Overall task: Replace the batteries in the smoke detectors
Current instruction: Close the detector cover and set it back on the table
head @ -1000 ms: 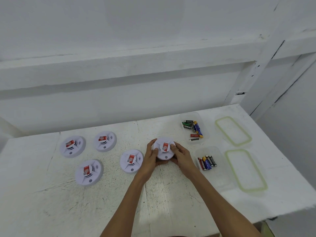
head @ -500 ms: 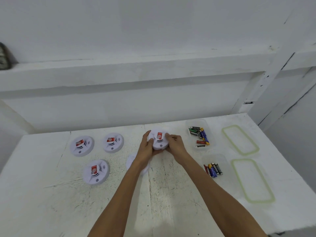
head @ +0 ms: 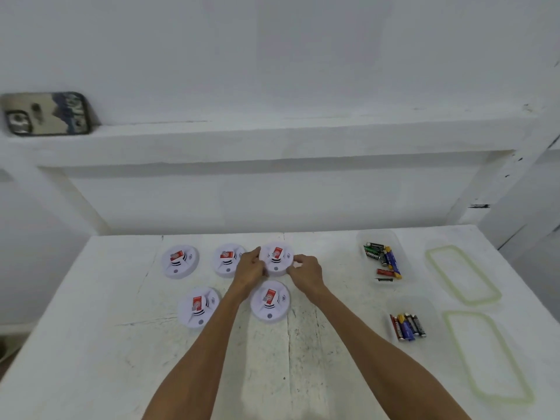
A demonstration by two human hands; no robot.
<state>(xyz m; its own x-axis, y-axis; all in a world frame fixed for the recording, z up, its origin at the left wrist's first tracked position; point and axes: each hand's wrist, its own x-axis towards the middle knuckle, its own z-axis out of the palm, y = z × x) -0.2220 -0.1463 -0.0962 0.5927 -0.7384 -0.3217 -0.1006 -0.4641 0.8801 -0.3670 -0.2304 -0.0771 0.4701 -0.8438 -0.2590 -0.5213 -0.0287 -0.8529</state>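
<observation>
On the table (head: 91,359), near the middle of its back edge, the detector (head: 277,258) is clasped at its rim from either side by the left hand (head: 249,269) and right hand (head: 306,272). It looks a light, stiff, smooth plastic disc, so the rim seems the surest hold.

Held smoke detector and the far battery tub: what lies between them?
In the head view, only the right hand gripping the detector; then bare table up to the tub.
</observation>
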